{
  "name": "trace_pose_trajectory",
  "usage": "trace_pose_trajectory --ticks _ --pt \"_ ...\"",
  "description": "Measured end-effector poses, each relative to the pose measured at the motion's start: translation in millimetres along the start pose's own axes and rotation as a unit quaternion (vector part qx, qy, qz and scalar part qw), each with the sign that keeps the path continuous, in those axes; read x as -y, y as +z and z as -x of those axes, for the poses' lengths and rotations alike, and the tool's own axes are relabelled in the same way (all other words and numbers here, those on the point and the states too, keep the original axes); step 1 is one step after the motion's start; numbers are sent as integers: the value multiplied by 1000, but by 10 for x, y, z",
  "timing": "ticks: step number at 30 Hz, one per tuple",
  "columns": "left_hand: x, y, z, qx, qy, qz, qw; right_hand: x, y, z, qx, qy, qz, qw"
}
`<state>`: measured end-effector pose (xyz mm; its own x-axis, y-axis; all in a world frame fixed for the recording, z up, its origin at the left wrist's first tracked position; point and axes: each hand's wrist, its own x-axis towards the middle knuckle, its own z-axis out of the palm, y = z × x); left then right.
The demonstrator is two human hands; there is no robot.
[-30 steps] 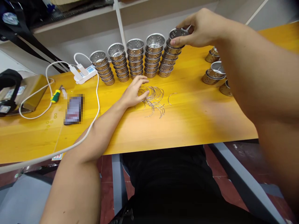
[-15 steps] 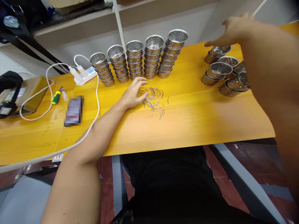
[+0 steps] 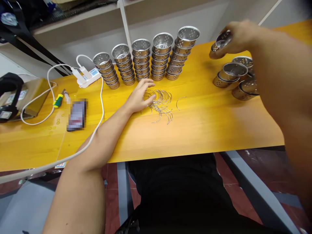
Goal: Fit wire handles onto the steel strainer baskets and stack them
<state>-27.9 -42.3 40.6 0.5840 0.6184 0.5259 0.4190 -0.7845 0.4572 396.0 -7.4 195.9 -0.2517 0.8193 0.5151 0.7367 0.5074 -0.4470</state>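
At the back right, my right hand (image 3: pixel 234 37) is closed around a tilted perforated metal cup (image 3: pixel 223 39); a second cup seems nested under it, partly hidden by my fingers. Below that hand stand several more perforated cups (image 3: pixel 232 71), stacked and leaning together, some covered by my forearm. My left hand (image 3: pixel 141 97) rests on the table with thumb and fingers apart, at the left side of a pile of thin curved metal wires (image 3: pixel 162 97). One curved wire (image 3: pixel 178 103) lies apart to the right of the pile.
Several tall stacks of perforated cups (image 3: pixel 158 60) stand in a row along the back of the table (image 3: pixel 195 130). To the left are a white power strip (image 3: pixel 90 78) with cables, a phone (image 3: pixel 77 115), a screwdriver (image 3: pixel 58 100) and a cardboard box (image 3: pixel 39 94) with black headphones (image 3: pixel 9 94).
My right hand has come down onto the farthest cups at the right and gripped them; they now tilt and sit slightly higher. My left hand has stayed in place.
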Motion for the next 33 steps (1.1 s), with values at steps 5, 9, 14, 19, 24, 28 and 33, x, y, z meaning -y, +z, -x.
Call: trace_pose_trajectory --ticks 5,9,14,19,24,28,33 --pt "-35 5 -16 0 35 8 999 236 22 505 -16 -23 1 1000" --pt "-49 69 -39 -5 21 27 999 253 162 749 9 -82 26 996" --pt "-214 173 -65 0 0 73 997 572 765 896 107 -148 -47 982" --pt "-336 164 -111 5 -7 126 992 888 1159 926 118 -126 -109 979" --pt "-236 183 -151 -9 -26 153 988 940 1205 952 97 -110 -133 980" --pt "-134 235 -151 -34 -41 177 983 874 1270 994 112 -125 -133 977" --pt "-89 173 -121 -36 -49 141 988 771 1369 1010 138 -140 -181 964"
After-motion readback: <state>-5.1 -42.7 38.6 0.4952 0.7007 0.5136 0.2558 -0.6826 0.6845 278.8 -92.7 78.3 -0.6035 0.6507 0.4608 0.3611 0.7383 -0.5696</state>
